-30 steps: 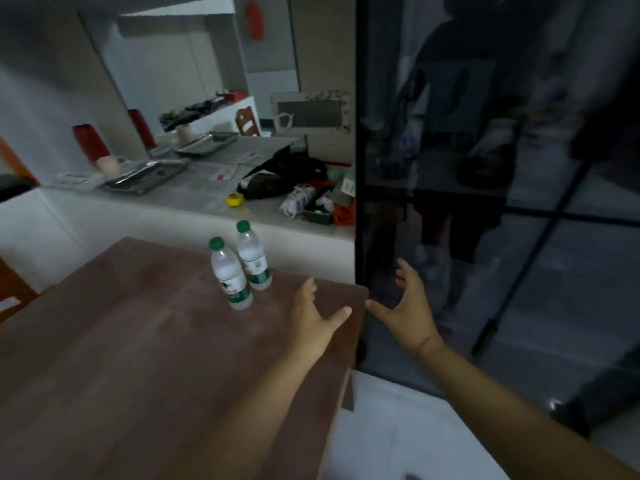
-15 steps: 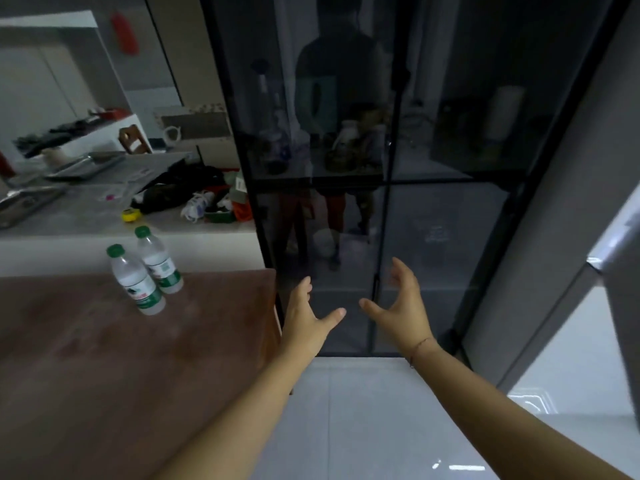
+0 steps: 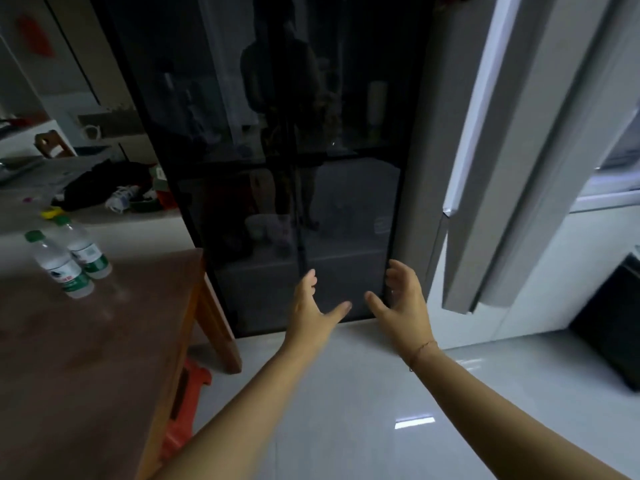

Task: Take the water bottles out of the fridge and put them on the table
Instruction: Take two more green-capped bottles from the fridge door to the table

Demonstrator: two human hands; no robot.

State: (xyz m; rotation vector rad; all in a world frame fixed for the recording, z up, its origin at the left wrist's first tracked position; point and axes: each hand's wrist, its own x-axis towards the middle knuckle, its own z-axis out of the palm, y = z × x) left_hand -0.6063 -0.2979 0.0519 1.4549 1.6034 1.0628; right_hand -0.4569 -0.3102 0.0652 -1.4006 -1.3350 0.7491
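Two clear water bottles with green caps and green labels stand side by side on the brown wooden table (image 3: 86,358), at its far edge: one bottle (image 3: 59,265) in front, the other bottle (image 3: 86,249) just behind it. My left hand (image 3: 313,306) and my right hand (image 3: 403,296) are held out over the floor, both empty with fingers spread, palms facing each other. They are to the right of the table, in front of a dark glass cabinet (image 3: 277,150). A pale grey fridge door (image 3: 512,168) stands ajar at the right.
A grey counter (image 3: 31,202) behind the table carries dark clothing, a yellow item and clutter. A red-orange stool (image 3: 188,403) sits under the table's near corner. A black object (image 3: 613,323) rests on the glossy white floor at the right.
My view has swung right, from the table toward the cabinet and fridge. Both empty hands moved right with it, away from the two bottles left on the table.
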